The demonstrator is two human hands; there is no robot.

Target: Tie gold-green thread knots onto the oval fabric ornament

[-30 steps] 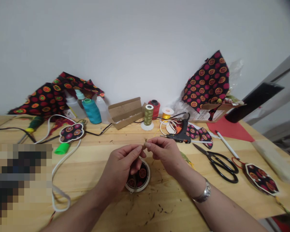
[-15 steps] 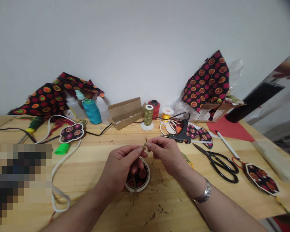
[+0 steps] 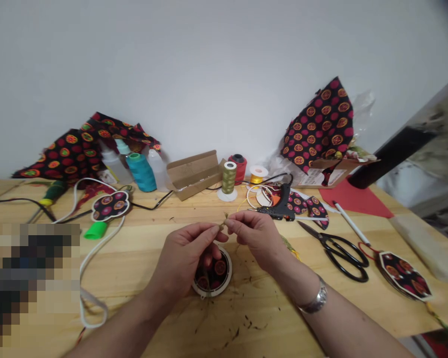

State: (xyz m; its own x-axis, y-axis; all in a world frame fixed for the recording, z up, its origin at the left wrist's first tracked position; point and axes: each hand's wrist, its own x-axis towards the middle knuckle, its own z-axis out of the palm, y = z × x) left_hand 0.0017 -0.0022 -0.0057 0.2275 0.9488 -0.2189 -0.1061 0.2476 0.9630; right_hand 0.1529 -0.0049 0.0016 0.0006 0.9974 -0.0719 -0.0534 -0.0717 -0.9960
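Between my two hands is a small olive-green knotted thread [image 3: 223,226], its frayed end sticking up. My left hand [image 3: 189,248] pinches it between thumb and forefinger, the other fingers curled below. From the other side, my right hand [image 3: 252,233] pinches the same thread, fingertips close to the left ones. Thin strands hang down beneath my left hand. Under that hand lies a round white-rimmed piece with dark patterned fabric [image 3: 219,271], partly hidden by my fingers. A green and yellow tassel [image 3: 289,246] shows beyond my right wrist.
Black-handled scissors [image 3: 343,256] and an octagonal fabric piece [image 3: 405,274] lie to the right. A black glue gun [image 3: 280,206], an olive thread spool [image 3: 229,179] and an open cardboard box [image 3: 194,176] are behind. A flower-shaped fabric piece [image 3: 111,205] and white cable [image 3: 82,268] lie left.
Both hands stay nearly in place, still pinching the thread, with slight finger shifts. At the far right, another person's arm has gone out of view.
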